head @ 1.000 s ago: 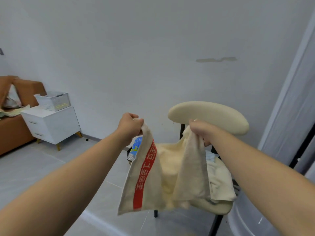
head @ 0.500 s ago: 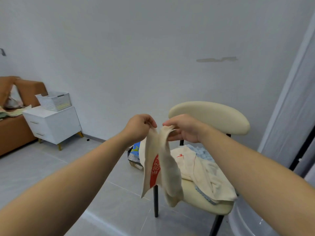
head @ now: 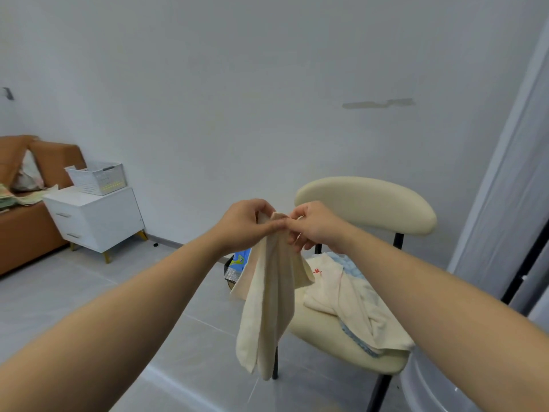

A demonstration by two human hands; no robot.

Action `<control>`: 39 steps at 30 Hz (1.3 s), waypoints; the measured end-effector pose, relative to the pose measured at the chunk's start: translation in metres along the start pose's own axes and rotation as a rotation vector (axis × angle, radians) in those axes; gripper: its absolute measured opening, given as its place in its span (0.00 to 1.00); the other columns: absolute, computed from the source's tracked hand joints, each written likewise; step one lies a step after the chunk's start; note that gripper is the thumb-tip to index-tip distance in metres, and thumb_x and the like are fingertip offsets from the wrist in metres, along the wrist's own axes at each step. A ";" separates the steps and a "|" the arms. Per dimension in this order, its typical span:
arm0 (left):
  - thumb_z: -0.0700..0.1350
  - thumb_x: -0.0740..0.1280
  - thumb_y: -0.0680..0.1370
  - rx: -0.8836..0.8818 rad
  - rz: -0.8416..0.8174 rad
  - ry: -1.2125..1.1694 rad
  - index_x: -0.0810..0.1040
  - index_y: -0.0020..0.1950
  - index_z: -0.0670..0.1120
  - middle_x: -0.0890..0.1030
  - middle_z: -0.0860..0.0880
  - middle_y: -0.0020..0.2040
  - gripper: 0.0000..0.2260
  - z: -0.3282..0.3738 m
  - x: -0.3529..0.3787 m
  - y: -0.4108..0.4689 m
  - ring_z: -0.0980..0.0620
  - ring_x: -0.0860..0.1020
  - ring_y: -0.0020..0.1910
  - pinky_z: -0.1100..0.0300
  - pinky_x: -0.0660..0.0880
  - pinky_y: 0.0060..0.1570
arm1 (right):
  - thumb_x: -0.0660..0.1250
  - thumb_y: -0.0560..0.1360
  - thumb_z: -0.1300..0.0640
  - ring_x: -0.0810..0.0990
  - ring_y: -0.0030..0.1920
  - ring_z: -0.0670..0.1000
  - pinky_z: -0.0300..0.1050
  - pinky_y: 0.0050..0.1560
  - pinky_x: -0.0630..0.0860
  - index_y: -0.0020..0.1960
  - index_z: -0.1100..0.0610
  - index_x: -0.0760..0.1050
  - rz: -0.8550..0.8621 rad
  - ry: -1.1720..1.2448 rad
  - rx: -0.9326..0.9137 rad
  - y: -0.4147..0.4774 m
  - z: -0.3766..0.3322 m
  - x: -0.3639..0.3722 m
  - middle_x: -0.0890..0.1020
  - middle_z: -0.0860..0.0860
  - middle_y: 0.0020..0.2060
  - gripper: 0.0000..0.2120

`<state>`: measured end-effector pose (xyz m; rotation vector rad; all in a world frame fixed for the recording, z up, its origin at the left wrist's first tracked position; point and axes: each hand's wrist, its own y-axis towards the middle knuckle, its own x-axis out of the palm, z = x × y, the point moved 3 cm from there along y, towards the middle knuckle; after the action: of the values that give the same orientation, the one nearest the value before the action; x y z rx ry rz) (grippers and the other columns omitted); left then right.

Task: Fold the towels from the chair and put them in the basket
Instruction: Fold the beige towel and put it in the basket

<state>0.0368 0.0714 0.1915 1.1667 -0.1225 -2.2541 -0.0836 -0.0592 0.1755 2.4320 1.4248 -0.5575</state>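
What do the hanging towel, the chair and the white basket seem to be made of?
Towel: soft cream terry-like cloth; it hangs limp and looks fuzzy. Chair: smooth cream padding, perhaps faux leather, with slight sheen, on dark, probably metal legs. Basket: likely rigid white plastic, with slotted walls.

Both hands, left and right, pinch a cream towel before the chair.

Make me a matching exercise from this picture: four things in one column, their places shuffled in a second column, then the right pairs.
1. cream towel
2. white basket
3. pile of towels
4. orange sofa

A. on the seat of the chair
B. at the far left edge
C. on the white cabinet
D. hanging from the left hand and right hand

Pairs: 1-D, 2-C, 3-A, 4-B
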 end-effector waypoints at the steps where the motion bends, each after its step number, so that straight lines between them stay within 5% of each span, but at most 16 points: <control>1: 0.58 0.73 0.74 0.004 0.011 -0.022 0.81 0.46 0.51 0.82 0.50 0.41 0.12 -0.002 -0.001 0.001 0.51 0.79 0.41 0.55 0.76 0.42 | 0.71 0.77 0.45 0.82 0.31 0.53 0.42 0.32 0.75 0.46 0.59 0.77 0.022 -0.025 -0.009 0.000 0.001 -0.001 0.82 0.52 0.30 0.16; 6: 0.51 0.66 0.80 0.015 0.063 -0.021 0.79 0.49 0.51 0.81 0.47 0.42 0.06 -0.004 -0.009 0.004 0.53 0.76 0.39 0.55 0.75 0.42 | 0.73 0.74 0.42 0.74 0.31 0.48 0.41 0.33 0.76 0.38 0.56 0.80 -0.139 -0.264 0.074 -0.001 0.022 0.001 0.74 0.48 0.28 0.18; 15: 0.45 0.61 0.82 -0.029 0.159 0.025 0.76 0.57 0.50 0.80 0.53 0.48 0.06 -0.012 -0.028 0.011 0.52 0.77 0.50 0.54 0.75 0.52 | 0.73 0.74 0.47 0.77 0.40 0.50 0.43 0.41 0.81 0.54 0.55 0.81 -0.408 -0.549 0.379 -0.018 0.098 0.017 0.76 0.51 0.43 0.14; 22: 0.43 0.58 0.83 -0.041 0.250 0.081 0.74 0.60 0.51 0.79 0.51 0.47 0.09 -0.033 -0.046 0.015 0.50 0.76 0.49 0.56 0.71 0.46 | 0.65 0.79 0.47 0.84 0.51 0.53 0.50 0.52 0.83 0.67 0.52 0.74 -0.530 -0.745 0.500 -0.025 0.120 0.017 0.80 0.52 0.49 0.18; 25: 0.42 0.58 0.83 -0.081 0.244 0.149 0.73 0.65 0.51 0.79 0.49 0.47 0.12 -0.052 -0.056 0.014 0.48 0.77 0.49 0.56 0.70 0.47 | 0.61 0.81 0.43 0.85 0.48 0.51 0.50 0.53 0.83 0.67 0.52 0.75 -0.472 -0.804 0.457 -0.022 0.110 0.004 0.80 0.51 0.51 0.20; 28: 0.41 0.58 0.83 -0.170 0.270 0.211 0.74 0.67 0.48 0.80 0.47 0.59 0.14 -0.078 -0.067 0.012 0.45 0.76 0.59 0.58 0.69 0.53 | 0.60 0.81 0.40 0.77 0.35 0.49 0.45 0.40 0.78 0.47 0.57 0.78 -0.312 -0.822 0.294 -0.011 0.087 -0.018 0.78 0.51 0.38 0.21; 31: 0.41 0.58 0.83 -0.294 0.319 0.188 0.76 0.63 0.46 0.79 0.47 0.59 0.12 -0.100 -0.078 0.006 0.46 0.75 0.57 0.58 0.68 0.53 | 0.63 0.78 0.36 0.66 0.29 0.50 0.46 0.35 0.65 0.34 0.60 0.73 -0.074 -0.818 0.113 -0.002 0.056 -0.047 0.70 0.51 0.27 0.28; 35: 0.40 0.58 0.81 -0.420 0.314 0.054 0.75 0.58 0.46 0.79 0.45 0.56 0.10 -0.116 -0.080 -0.006 0.45 0.78 0.50 0.51 0.78 0.49 | 0.71 0.73 0.38 0.67 0.31 0.50 0.45 0.36 0.66 0.38 0.65 0.77 0.097 -0.552 -0.033 0.002 0.019 -0.074 0.71 0.53 0.29 0.28; 39: 0.38 0.60 0.80 -0.499 0.255 -0.132 0.74 0.57 0.43 0.78 0.44 0.52 0.08 -0.114 -0.074 -0.010 0.44 0.82 0.48 0.63 0.76 0.27 | 0.75 0.74 0.53 0.81 0.36 0.51 0.52 0.44 0.82 0.45 0.55 0.85 0.211 -0.386 -0.168 0.004 -0.002 -0.082 0.83 0.52 0.33 0.05</control>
<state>0.1530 0.1407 0.1713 0.6947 0.2175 -1.9757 -0.1162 -0.1240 0.2149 2.1592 1.0038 -0.7705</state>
